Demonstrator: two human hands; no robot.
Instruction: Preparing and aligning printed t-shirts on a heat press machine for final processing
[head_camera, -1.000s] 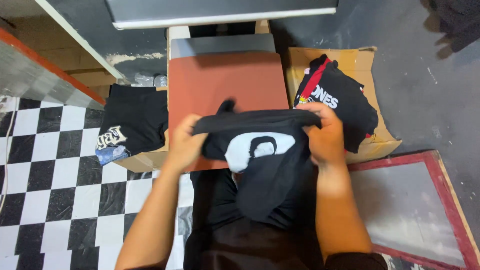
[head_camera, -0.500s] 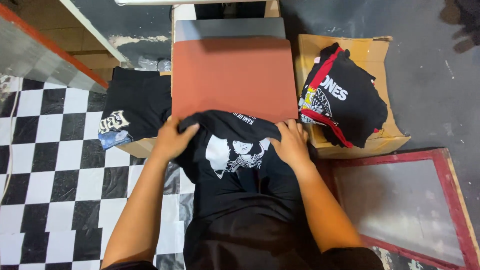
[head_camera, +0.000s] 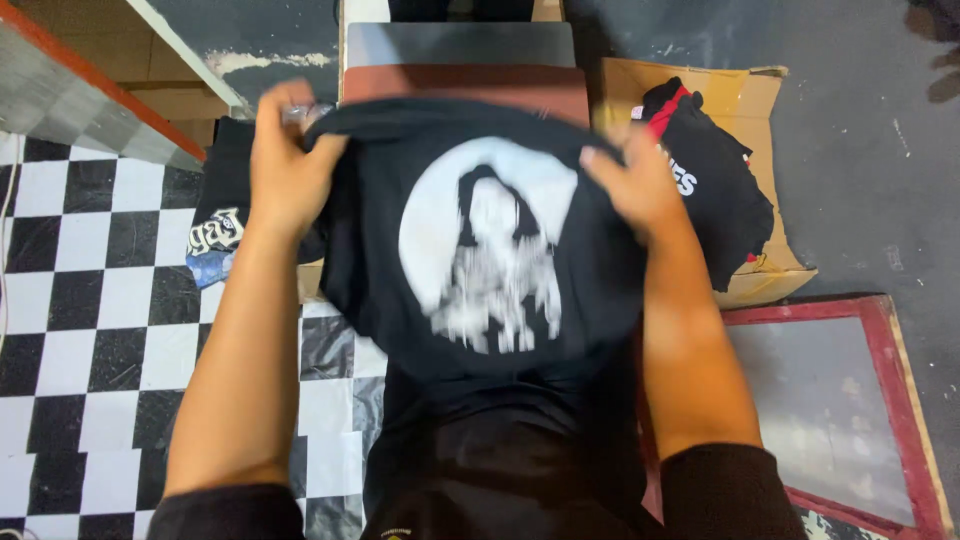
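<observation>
I hold a black T-shirt (head_camera: 480, 250) with a large white round print spread between both hands. My left hand (head_camera: 290, 170) grips its upper left edge. My right hand (head_camera: 635, 185) grips its upper right edge. The shirt hangs over a reddish-brown flat platen (head_camera: 560, 90), covering most of it, and its lower part drapes down toward my body.
A grey plate (head_camera: 460, 45) lies behind the platen. An open cardboard box (head_camera: 760, 270) at the right holds black shirts (head_camera: 715, 190). Another black printed shirt (head_camera: 225, 225) lies at the left. A checkered floor (head_camera: 90, 300) is on the left, and a red-framed screen (head_camera: 830, 410) at the lower right.
Both hands have moved up and apart, stretching the shirt out wide over the platen; the white round print now faces me in full.
</observation>
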